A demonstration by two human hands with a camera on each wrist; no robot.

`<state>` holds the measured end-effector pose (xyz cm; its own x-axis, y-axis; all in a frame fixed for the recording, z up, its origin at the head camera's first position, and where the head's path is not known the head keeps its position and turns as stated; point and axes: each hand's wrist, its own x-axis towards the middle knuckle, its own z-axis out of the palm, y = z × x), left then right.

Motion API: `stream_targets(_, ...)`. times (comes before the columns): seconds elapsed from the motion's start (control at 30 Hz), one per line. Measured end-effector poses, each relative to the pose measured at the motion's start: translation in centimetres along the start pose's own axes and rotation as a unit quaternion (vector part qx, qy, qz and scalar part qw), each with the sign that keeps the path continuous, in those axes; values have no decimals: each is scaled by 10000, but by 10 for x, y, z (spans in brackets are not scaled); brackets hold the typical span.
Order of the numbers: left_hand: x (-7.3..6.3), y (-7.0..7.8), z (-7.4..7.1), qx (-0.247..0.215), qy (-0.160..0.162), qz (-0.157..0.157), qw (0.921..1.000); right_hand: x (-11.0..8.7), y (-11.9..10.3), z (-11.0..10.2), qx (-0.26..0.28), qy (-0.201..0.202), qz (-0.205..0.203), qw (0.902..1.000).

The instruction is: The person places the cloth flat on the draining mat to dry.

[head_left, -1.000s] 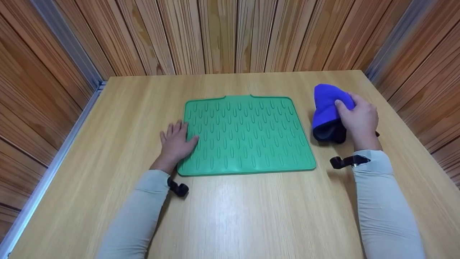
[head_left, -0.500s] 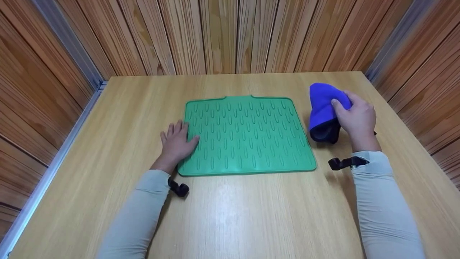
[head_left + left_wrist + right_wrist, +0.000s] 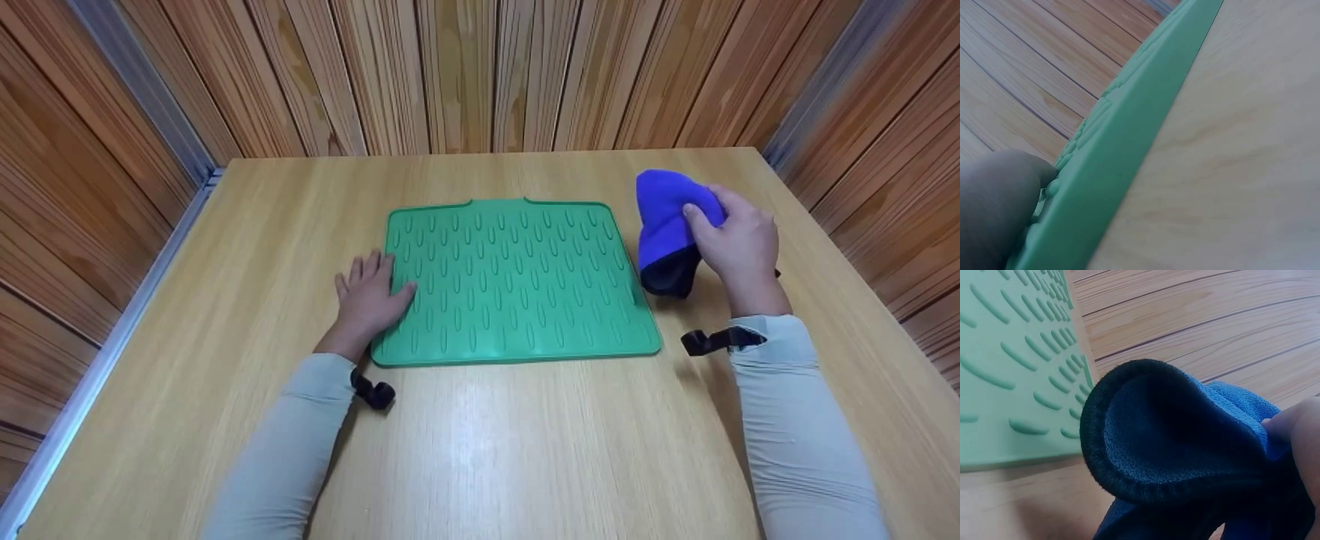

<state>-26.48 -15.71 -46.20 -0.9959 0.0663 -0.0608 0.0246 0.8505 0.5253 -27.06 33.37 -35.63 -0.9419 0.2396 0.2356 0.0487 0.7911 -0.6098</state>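
A green mat (image 3: 510, 285) with raised oval ridges lies flat in the middle of the table. My left hand (image 3: 367, 300) rests on its left edge, fingers spread and straight, with the thumb over the ridges; in the left wrist view the thumb (image 3: 1005, 197) touches the mat's top beside its thick side. At the mat's right edge, my right hand (image 3: 739, 244) grips a bunched blue cloth (image 3: 671, 214), thumb on top. The right wrist view shows the cloth's dark hemmed fold (image 3: 1145, 422) hanging in a loop close by the mat.
The light wood table (image 3: 480, 442) stretches around the mat, meeting a wood-plank wall (image 3: 457, 75) at the back. A metal frame rail (image 3: 97, 382) runs along the left side. Black camera mounts (image 3: 373, 391) are strapped to both wrists.
My right hand has moved slightly left with the blue cloth, bringing it up to the mat's right edge. The left hand and the mat have stayed in place.
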Motion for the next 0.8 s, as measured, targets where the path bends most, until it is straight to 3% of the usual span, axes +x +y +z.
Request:
stream_targets(0.63, -2, 0, -1, -11, -4, 2, 10000, -7, -21, 10, 43, -22, -426, 9991)
stream_targets(0.8, -1, 0, -1, 38, 45, 65, 10000, -10, -30, 15, 62, 105, -743, 9972)
